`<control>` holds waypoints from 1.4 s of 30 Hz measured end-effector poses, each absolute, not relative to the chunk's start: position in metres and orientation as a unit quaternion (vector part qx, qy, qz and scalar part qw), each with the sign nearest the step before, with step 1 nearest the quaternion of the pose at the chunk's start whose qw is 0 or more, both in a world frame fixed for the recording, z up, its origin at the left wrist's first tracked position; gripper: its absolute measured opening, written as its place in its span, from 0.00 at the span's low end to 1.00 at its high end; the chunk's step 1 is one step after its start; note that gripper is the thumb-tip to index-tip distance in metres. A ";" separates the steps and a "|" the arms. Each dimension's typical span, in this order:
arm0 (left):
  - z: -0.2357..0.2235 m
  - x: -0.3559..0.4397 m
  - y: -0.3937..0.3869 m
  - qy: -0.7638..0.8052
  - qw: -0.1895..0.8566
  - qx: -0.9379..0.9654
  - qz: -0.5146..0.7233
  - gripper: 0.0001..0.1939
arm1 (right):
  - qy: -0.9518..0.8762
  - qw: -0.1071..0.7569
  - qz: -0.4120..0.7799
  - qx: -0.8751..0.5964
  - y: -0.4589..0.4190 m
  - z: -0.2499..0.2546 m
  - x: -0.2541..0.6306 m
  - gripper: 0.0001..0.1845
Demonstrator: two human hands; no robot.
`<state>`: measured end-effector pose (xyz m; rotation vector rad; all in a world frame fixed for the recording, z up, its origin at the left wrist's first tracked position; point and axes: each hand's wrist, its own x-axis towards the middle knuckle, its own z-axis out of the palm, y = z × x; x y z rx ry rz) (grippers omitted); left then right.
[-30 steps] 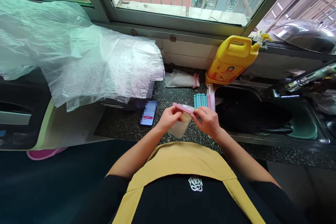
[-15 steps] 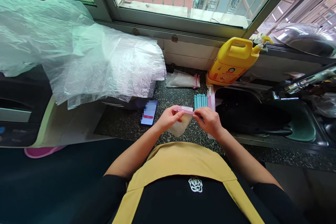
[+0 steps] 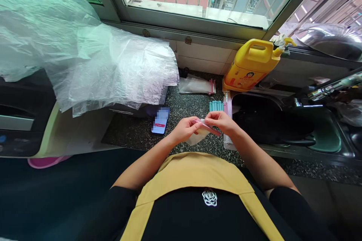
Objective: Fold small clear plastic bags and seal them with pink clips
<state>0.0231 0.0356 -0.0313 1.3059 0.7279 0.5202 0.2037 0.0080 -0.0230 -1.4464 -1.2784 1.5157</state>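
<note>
- Just beyond my apron (image 3: pixel 195 165), my left hand (image 3: pixel 182 130) pinches a pink clip (image 3: pixel 212 130) and small bag (image 3: pixel 195 138) above the worktop (image 3: pixel 141 130); a loose grip could drop either.
- My right hand (image 3: pixel 222 121) pinches the bag's top edge; uneven pulling could crease it.
- Just past it, teal clips (image 3: pixel 216 106) could scatter if knuckles brush them.

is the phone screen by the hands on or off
On: the phone on the counter shows a bright, bluish-white display with a red patch, though part of it is pixelated.
</note>
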 end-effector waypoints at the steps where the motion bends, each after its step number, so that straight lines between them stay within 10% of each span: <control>1: -0.031 0.023 0.036 0.328 0.705 0.584 0.235 0.20 | -0.498 0.342 0.570 -0.557 0.007 -0.023 0.203 0.22; 13: -0.033 0.025 0.039 0.375 0.695 0.540 0.290 0.24 | -0.771 0.347 0.072 -0.529 -0.026 -0.028 0.204 0.10; 42: -0.028 0.027 0.044 0.364 0.725 0.510 0.286 0.12 | -0.697 0.431 0.108 -0.562 -0.030 -0.024 0.199 0.02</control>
